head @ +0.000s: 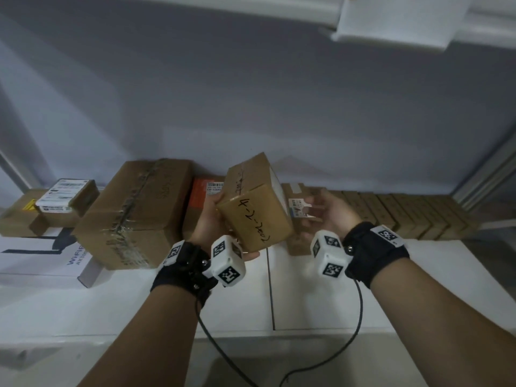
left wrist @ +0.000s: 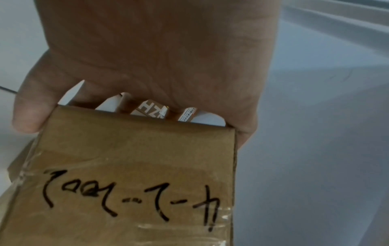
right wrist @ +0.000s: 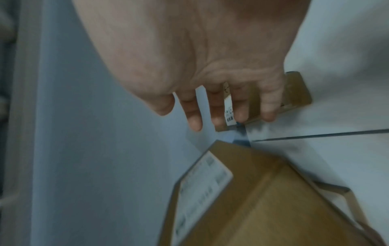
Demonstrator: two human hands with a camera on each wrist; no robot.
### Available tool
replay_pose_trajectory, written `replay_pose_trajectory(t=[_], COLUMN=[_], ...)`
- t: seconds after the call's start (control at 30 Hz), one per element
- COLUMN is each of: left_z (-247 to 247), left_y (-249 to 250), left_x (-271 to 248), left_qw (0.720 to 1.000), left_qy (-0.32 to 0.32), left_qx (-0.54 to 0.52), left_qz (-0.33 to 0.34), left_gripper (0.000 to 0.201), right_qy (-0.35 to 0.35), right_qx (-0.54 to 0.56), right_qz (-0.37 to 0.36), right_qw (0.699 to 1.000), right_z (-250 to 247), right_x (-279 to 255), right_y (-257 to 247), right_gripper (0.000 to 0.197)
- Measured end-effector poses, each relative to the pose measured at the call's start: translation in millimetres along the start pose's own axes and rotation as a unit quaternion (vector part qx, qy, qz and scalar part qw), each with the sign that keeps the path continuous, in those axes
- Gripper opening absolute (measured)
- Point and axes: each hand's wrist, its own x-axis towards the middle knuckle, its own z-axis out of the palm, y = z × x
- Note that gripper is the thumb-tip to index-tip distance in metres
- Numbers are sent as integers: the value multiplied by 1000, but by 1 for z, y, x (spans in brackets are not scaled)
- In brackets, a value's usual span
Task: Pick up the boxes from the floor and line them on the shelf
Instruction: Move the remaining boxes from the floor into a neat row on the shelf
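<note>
A brown cardboard box [head: 257,216] with black handwriting and clear tape hangs tilted above the white shelf [head: 335,289]. My left hand [head: 208,219] grips it from the left side and underneath. In the left wrist view the thumb and fingers curl round the edge of the box [left wrist: 130,166] below the left hand [left wrist: 157,58]. My right hand [head: 332,210] hovers just right of the box with spread, relaxed fingers and holds nothing. In the right wrist view the right hand [right wrist: 210,58] is above the held box [right wrist: 252,191], with a small labelled box [right wrist: 299,89] behind its fingers.
On the shelf stand a large taped carton [head: 134,213], an orange box [head: 201,196], a white WiFi box [head: 42,255], small boxes at far left [head: 55,202] and a row of small brown boxes [head: 413,213] along the wall. A cable [head: 335,344] hangs below my wrists.
</note>
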Motion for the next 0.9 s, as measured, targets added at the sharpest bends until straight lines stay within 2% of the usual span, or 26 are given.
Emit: replay_pose_trajectory(t=[0.1, 0.27, 0.33, 0.43, 0.5, 0.63, 0.7, 0.8, 0.87, 0.9], left_z=[-7, -6, -3, 6, 17, 27, 33, 34, 31, 32], left_y=[3, 3, 2, 0, -2, -5, -5, 0, 4, 5], left_x=[1, 4, 6, 9, 8, 9, 6, 4, 2, 1], left_qw=[999, 999, 1000, 998, 997, 995, 992, 988, 981, 978], left_qy=[-25, -25, 2, 52, 76, 94, 105, 115, 138, 156], left_qx=[-31, -20, -15, 22, 33, 12, 48, 90, 125, 131], left_qz=[-13, -7, 0, 13, 12, 24, 59, 56, 51, 46], left_gripper=[74, 72, 69, 70, 75, 83, 70, 48, 43, 45], right_qy=[26, 0, -31, -110, -149, -152, -136, -90, -63, -33], right_qx=[12, -55, -102, -170, -198, -159, -149, -179, -208, -220], right_qz=[3, -6, -5, 24, 32, 51, 56, 26, 9, 9], right_qw=[1000, 998, 994, 979, 968, 974, 978, 979, 976, 975], right_z=[-17, -13, -5, 14, 22, 27, 25, 20, 26, 30], right_x=[3, -5, -8, -10, -10, -8, -8, -5, -7, -7], right_y=[-9, -13, -11, -7, -7, -6, -7, -11, -13, -13], right_gripper=[40, 37, 54, 100, 109, 90, 73, 69, 41, 36])
